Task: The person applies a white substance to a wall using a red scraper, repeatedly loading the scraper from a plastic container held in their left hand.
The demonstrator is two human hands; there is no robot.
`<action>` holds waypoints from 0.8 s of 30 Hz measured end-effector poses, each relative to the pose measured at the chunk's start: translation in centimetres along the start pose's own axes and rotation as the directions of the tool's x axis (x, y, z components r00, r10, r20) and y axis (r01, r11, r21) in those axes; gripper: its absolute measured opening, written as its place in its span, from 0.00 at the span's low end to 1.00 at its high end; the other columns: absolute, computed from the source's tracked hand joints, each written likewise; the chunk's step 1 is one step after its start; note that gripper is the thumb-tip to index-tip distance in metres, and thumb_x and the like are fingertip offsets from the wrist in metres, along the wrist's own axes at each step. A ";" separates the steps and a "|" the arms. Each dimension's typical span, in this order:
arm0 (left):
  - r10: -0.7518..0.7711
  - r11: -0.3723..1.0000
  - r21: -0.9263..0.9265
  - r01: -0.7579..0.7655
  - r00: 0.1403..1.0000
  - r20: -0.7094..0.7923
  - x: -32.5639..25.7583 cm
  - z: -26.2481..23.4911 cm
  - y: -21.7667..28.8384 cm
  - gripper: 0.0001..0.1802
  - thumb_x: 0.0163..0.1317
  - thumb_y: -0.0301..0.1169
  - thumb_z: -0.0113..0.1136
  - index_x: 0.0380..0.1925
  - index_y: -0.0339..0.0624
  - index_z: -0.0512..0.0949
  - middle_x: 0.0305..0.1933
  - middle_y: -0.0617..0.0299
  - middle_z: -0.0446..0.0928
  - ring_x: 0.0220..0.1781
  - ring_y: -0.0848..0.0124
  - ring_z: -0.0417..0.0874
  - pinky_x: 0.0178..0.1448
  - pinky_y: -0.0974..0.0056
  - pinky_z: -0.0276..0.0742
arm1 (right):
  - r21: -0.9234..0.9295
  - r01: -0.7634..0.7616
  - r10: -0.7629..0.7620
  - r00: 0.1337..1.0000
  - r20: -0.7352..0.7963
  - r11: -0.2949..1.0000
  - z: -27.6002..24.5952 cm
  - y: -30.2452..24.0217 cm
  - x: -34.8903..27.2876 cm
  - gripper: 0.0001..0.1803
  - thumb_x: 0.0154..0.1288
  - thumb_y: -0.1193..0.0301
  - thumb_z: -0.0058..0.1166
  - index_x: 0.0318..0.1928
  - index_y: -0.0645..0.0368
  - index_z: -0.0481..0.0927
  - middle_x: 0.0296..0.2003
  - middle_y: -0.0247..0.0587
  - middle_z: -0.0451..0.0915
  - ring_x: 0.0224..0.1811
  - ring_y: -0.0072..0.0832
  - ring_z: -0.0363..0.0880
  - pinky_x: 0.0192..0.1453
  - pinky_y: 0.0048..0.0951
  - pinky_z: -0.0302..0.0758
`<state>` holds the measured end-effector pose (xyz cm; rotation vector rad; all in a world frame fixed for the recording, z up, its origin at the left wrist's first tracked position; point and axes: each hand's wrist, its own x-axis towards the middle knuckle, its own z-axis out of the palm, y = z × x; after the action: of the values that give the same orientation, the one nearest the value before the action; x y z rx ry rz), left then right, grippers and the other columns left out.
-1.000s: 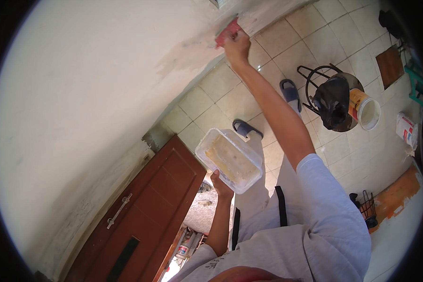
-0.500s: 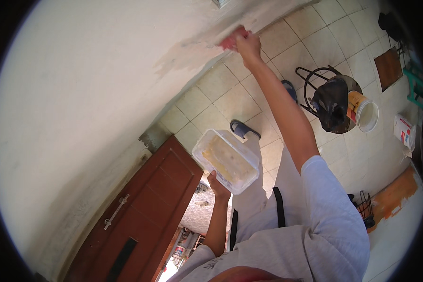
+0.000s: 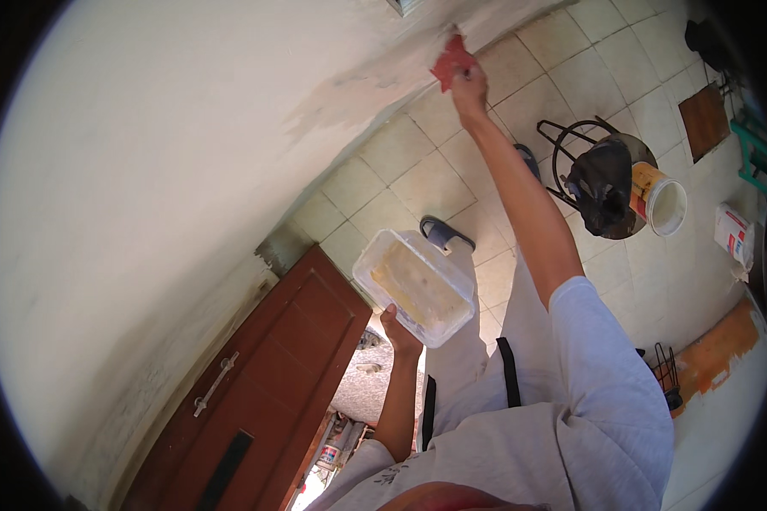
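Note:
My right hand (image 3: 469, 95) is stretched far forward, closed round a red flat scraper (image 3: 453, 61). The scraper is close to the low part of the pale wall (image 3: 187, 102); whether its edge touches cannot be made out. Beside it, a greyish smeared patch (image 3: 341, 89) runs along the wall just above the floor. My left hand (image 3: 401, 334) grips the near rim of a translucent rectangular plastic tub (image 3: 441, 315), thumb on the rim and the other fingers hidden beneath. The tub is tilted, and a yellowish-white residue coats its inside.
A brown door (image 3: 273, 358) with a handle stands at lower left. On the tiled floor (image 3: 409, 183) to the right are a black-framed stool (image 3: 562, 140) bearing a black bag (image 3: 603, 183), an orange-and-white bucket (image 3: 666, 209), a white packet (image 3: 733, 232) and a green stool (image 3: 753, 162).
My right hand has shifted right and slightly nearer, and the red scraper has turned to point more upright. The tub in my left hand has barely moved.

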<state>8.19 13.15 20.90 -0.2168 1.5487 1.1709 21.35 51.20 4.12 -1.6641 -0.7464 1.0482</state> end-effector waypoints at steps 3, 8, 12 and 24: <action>0.018 1.000 0.000 -0.018 1.000 0.008 -0.2 0.5 0.2 0.49 0.52 0.56 0.59 0.69 0.39 0.59 0.63 0.52 0.67 0.64 0.54 0.70 0.64 0.52 0.71 | 0.070 -0.040 0.042 0.999 -0.028 0.997 4.1 -1.3 -1.6 0.11 0.68 0.72 0.49 0.43 0.64 0.81 0.34 0.46 0.85 0.36 0.34 0.84 0.44 0.36 0.77; -0.027 0.996 -0.080 0.029 0.999 0.028 -0.5 -0.5 0.0 0.43 0.54 0.52 0.58 0.67 0.40 0.63 0.62 0.57 0.71 0.64 0.59 0.72 0.66 0.56 0.70 | 0.339 -0.159 0.125 0.985 0.120 0.927 3.7 -8.1 -6.5 0.09 0.66 0.72 0.53 0.41 0.66 0.81 0.32 0.40 0.83 0.32 0.26 0.83 0.37 0.29 0.78; 0.009 1.000 -0.027 -0.008 1.000 0.027 -0.6 -0.4 0.4 0.42 0.55 0.51 0.58 0.67 0.40 0.63 0.62 0.57 0.71 0.63 0.59 0.73 0.66 0.55 0.70 | 0.592 -0.246 0.123 0.963 0.240 0.767 -1.8 -9.5 -5.0 0.06 0.66 0.72 0.56 0.40 0.62 0.81 0.34 0.34 0.82 0.31 0.21 0.80 0.39 0.25 0.81; 0.001 0.998 -0.059 -0.001 1.000 0.005 -0.9 0.3 -0.3 0.41 0.56 0.50 0.59 0.66 0.39 0.64 0.61 0.57 0.72 0.62 0.59 0.73 0.66 0.56 0.71 | 0.410 -0.478 0.346 0.867 0.358 0.777 4.1 -1.2 6.2 0.09 0.62 0.79 0.48 0.38 0.77 0.75 0.37 0.53 0.82 0.35 0.37 0.86 0.43 0.29 0.86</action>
<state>8.88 12.84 21.49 -0.2520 1.5118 1.2178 20.38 58.51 2.90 -1.2756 -0.2248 1.6489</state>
